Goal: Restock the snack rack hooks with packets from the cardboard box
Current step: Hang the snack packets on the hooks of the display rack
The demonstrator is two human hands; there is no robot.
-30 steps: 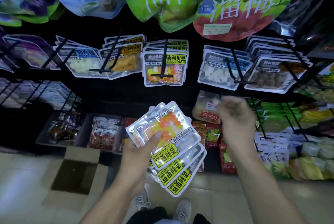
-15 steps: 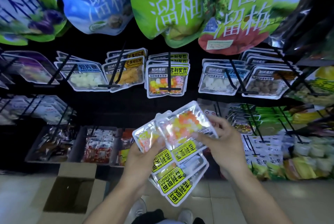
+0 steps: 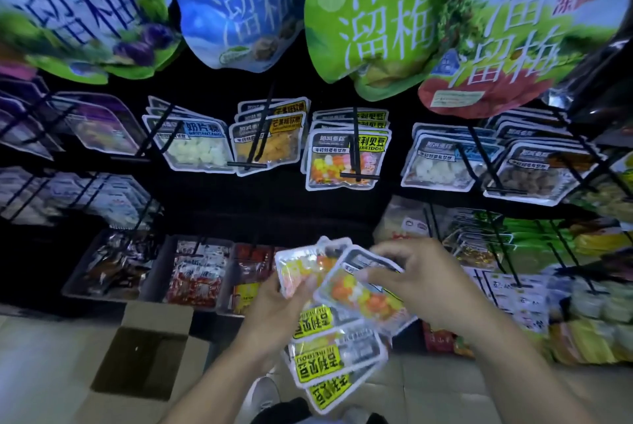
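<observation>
Glossy plastic packets with white borders, yellow label blocks and clear windows showing orange, yellow and white sweets fan out, labels upside down, in a person's left hand, fingers curled behind the stack and thumb pressed on its front. The right hand pinches the top packet at its upper edge, thumb on the face and fingers curled over the rim, holding it tilted across the fan. Both hands are low in the head view, in front of the rack, a dark panel of black wire hooks.

Matching packets hang on the hook straight above, several deep, label upright. Neighbouring hooks carry similar white-bordered packs of pale and brown snacks. Large blue and green bags hang along the top row. Grey trays of wrapped snacks sit at the foot of the rack.

An open cardboard box stands on the pale tiled floor to the left, below the trays, its inside dark and its contents not visible.
</observation>
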